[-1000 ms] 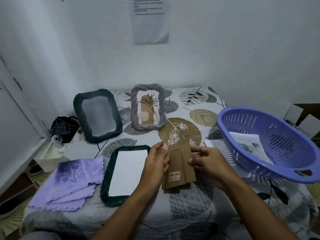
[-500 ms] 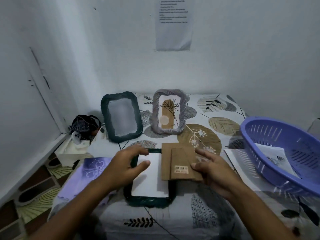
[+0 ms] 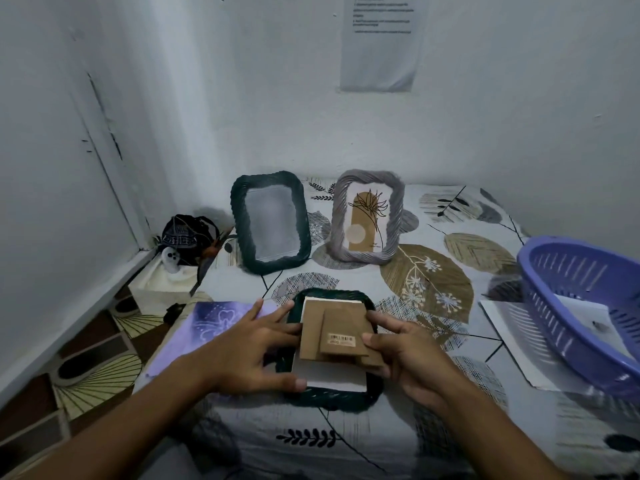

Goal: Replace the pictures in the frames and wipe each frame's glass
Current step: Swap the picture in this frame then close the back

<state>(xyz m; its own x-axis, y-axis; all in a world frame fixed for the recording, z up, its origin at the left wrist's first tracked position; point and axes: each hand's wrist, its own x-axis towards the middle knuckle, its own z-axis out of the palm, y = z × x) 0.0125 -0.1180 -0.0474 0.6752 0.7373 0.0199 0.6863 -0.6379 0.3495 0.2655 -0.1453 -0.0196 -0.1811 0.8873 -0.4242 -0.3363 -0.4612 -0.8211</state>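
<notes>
A dark green woven frame [image 3: 332,400] lies face down on the bed in front of me, with a white sheet [image 3: 329,377] in its opening. A brown cardboard backing board [image 3: 334,329] with a barcode label rests over that sheet. My right hand [image 3: 405,351] grips the board's right edge. My left hand [image 3: 256,348] lies on the frame's left rim with its fingers spread, fingertips touching the board's left edge. A second dark green frame [image 3: 272,221] with no picture and a grey frame [image 3: 367,216] holding a plant print stand upright at the back.
A purple cloth [image 3: 207,327] lies left of the flat frame. At the right a purple plastic basket [image 3: 568,306] holds paper and sits over a white sheet [image 3: 505,344]. A dark bundle [image 3: 188,233] sits in the left corner. A printed notice [image 3: 381,39] hangs on the wall.
The backing board has moved left from beside the flat frame onto its white sheet. My left hand shifted from the sheet to the frame's left rim. The camera has swung left.
</notes>
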